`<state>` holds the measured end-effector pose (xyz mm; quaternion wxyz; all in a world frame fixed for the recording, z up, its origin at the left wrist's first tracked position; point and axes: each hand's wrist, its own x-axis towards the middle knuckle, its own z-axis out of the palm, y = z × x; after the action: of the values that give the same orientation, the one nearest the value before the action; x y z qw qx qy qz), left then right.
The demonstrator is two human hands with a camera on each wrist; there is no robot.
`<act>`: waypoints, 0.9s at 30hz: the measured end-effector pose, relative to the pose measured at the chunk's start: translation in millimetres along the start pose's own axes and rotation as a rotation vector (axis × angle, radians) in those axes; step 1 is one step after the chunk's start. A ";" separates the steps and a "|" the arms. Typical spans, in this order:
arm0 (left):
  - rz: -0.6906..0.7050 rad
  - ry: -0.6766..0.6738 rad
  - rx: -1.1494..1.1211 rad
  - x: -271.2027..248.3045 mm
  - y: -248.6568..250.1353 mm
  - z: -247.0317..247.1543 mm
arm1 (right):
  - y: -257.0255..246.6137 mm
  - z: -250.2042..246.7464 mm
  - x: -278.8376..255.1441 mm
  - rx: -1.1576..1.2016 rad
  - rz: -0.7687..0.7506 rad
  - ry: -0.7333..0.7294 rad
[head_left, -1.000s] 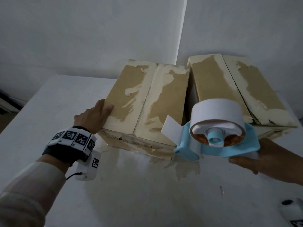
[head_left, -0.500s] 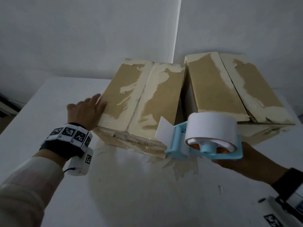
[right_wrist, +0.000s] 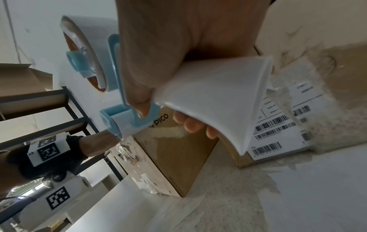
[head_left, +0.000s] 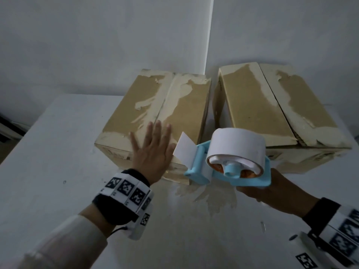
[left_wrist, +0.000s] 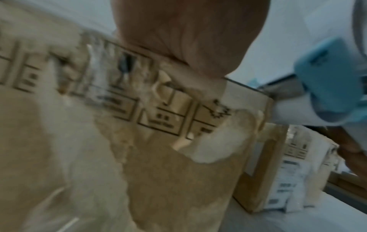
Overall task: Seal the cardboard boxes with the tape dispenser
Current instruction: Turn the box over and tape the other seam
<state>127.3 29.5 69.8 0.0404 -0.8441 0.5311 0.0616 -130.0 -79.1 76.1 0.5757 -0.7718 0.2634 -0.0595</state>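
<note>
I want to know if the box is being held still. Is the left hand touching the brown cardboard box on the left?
Touching. In the head view the left hand lies flat, fingers straight, on top of the left brown cardboard box near its front edge.

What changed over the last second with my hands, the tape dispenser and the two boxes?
The left hand left the left cardboard box's outer corner and now lies flat, fingers spread, on its top near the flap seam. The tape dispenser, gripped by the right hand, dropped lower in view. Both boxes, including the right cardboard box, stayed put, untaped.
</note>
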 end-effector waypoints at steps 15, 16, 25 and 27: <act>-0.287 -0.057 -0.102 -9.6 -80.9 -20.5 | -2.7 -6.3 4.6 0.024 0.103 -0.033; -0.274 -0.049 -0.100 -8.2 -79.9 -21.3 | -2.5 -6.6 5.1 0.007 0.120 -0.037; -0.114 -0.096 -0.107 5.9 -25.7 -11.8 | -4.8 -0.4 4.3 0.121 0.072 -0.018; -0.107 -0.100 -0.090 9.2 -30.4 -13.2 | 1.4 1.2 7.9 0.038 0.065 0.020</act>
<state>159.5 32.7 81.6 0.0320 -0.8682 0.4791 0.1250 -123.2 -82.1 72.8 0.5893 -0.7510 0.2929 -0.0537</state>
